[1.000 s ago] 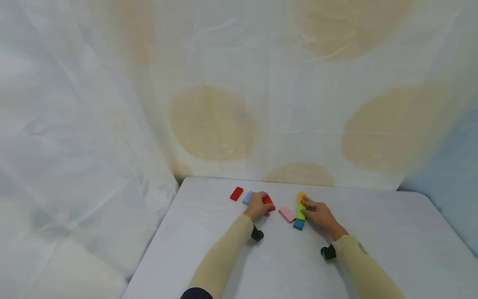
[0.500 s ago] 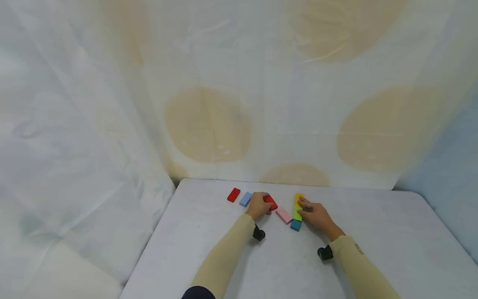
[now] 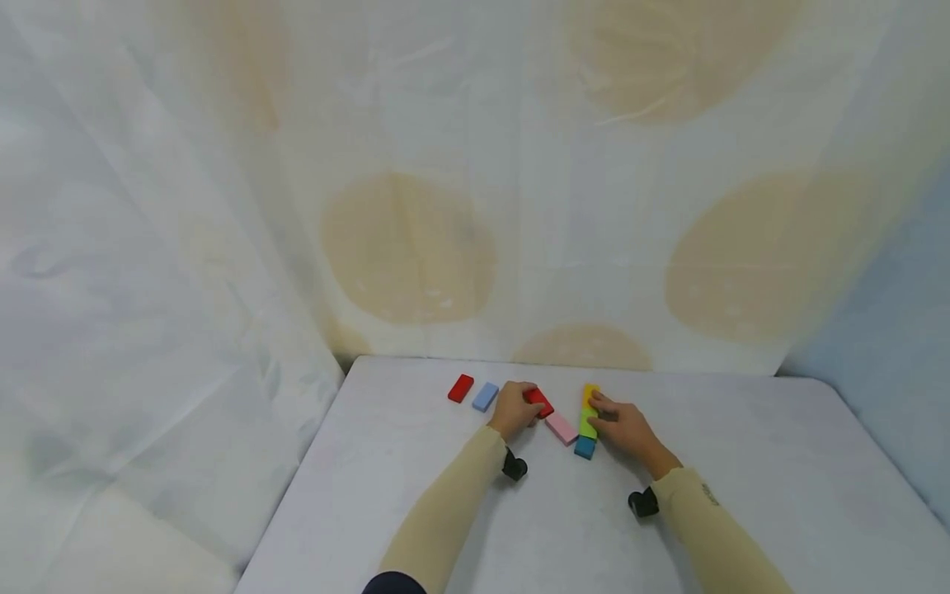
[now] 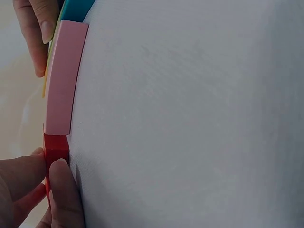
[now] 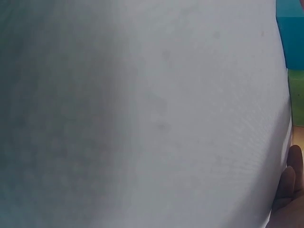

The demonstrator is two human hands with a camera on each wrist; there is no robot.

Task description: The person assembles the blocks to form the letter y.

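My left hand (image 3: 514, 408) pinches a red block (image 3: 539, 402) between thumb and fingers. In the left wrist view the red block (image 4: 56, 147) butts against the end of a pink block (image 4: 64, 78). The pink block (image 3: 562, 428) lies flat beside a row of a yellow block (image 3: 590, 391), a green block (image 3: 588, 424) and a teal block (image 3: 584, 447). My right hand (image 3: 622, 427) has its fingertips (image 4: 35, 28) against the yellow and green blocks. The right wrist view shows only the teal block (image 5: 289, 28), the green block (image 5: 297, 97) and a fingertip at the frame's edge.
A second red block (image 3: 460, 388) and a light blue block (image 3: 486, 396) lie to the left of my left hand. The white table (image 3: 460, 511) meets a draped cloth backdrop (image 3: 475, 206) at the back and left.
My left hand has slid the red block to the right until it meets the pink block. My right hand has stayed on the yellow-green row.
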